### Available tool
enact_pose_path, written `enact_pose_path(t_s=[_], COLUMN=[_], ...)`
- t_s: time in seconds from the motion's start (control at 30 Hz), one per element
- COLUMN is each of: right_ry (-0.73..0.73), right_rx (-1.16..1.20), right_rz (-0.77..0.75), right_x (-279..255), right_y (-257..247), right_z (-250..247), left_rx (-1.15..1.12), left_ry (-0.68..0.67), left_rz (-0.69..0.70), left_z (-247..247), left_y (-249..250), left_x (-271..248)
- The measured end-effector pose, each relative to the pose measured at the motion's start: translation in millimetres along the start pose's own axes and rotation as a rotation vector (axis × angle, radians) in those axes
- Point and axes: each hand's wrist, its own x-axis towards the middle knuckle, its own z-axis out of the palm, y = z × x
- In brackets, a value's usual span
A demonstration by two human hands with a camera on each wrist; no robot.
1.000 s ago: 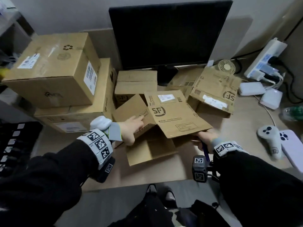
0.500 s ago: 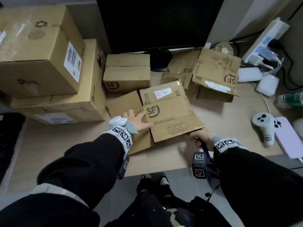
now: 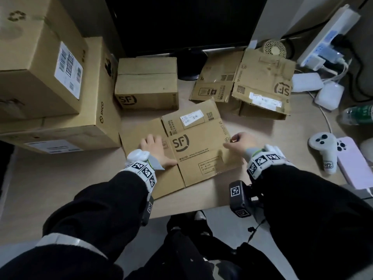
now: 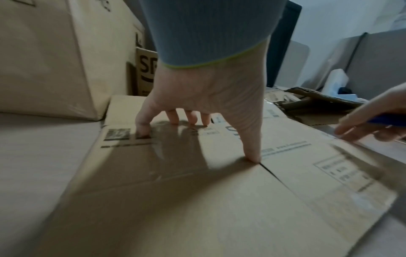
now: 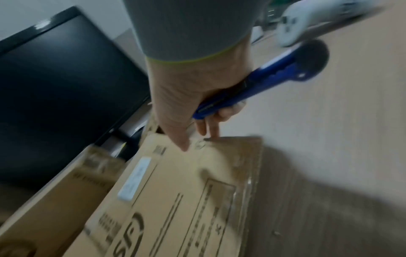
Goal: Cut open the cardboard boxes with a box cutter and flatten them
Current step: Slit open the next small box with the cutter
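Fingers (image 4: 142,129) of left hand (image 3: 154,147) spread on flattened box (image 3: 193,150); right hand (image 3: 241,141) grips box cutter (image 5: 252,87)

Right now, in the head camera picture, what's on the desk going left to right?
Stacked big boxes → left hand → flattened SF box → right hand → white controller → pink phone.

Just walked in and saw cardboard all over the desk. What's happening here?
A person is breaking down boxes. The left hand presses its spread fingers on a flattened SF box lying on the desk. The right hand touches the box's right edge while gripping a blue box cutter. A small SF box behind is uncut.
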Motion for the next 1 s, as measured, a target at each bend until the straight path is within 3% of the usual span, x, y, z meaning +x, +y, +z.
enact_pose_path(t_s=[0.07, 0.23, 0.37, 0.57, 0.7, 1.0], right_ry=[-0.006, -0.222, -0.336, -0.439, -0.380, -0.039], right_rx=[-0.105, 0.022, 0.054, 0.058, 0.130, 0.322], right_rz=[0.021, 0.117, 0.069, -0.023, -0.046, -0.167], right_x=[-2, -3, -11, -28, -27, -22], right_y=[-9, 4, 12, 17, 20, 3], right_z=[5, 15, 18, 8, -3, -66], left_rx=[-0.085, -0.124, -0.134, -0.330, -0.637, -0.819], left_ry=[0.063, 0.153, 0.091, 0.010, 0.003, 0.309], left_rz=[-0.084, -0.207, -0.379, -0.432, -0.433, -0.212], left_z=[-1, 24, 34, 16, -7, -71], left_y=[-12, -49, -56, -65, -64, -16], left_x=[1, -21, -34, -33, -33, -33])
